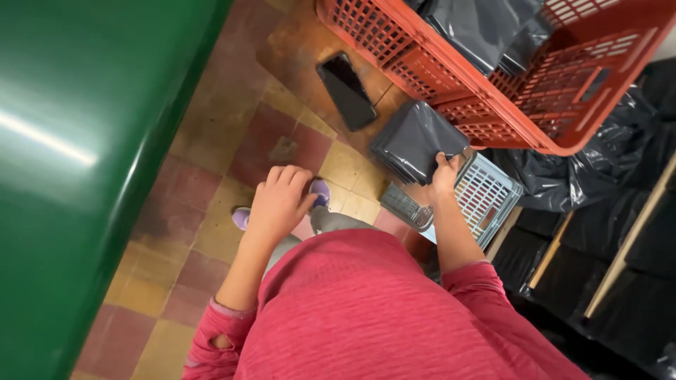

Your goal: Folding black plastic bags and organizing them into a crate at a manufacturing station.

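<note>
Fingers (442, 163) of the right hand (445, 176) pinch the near edge of a stack of folded dark plastic bags (415, 139), held over the pale crate's (493, 193) rim, just beside the red crate (493, 91). The left hand (279, 200) hangs loosely curled, holding nothing, above the tiled floor (211, 176).

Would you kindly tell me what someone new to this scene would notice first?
The red plastic crate at the upper right, holding folded dark bags, draws the eye first. Just below it, the right hand has its grip on a stack of folded dark grey bags above a small grey basket. The left hand hangs empty over the tiled floor, beside a glossy green surface filling the left side.
</note>
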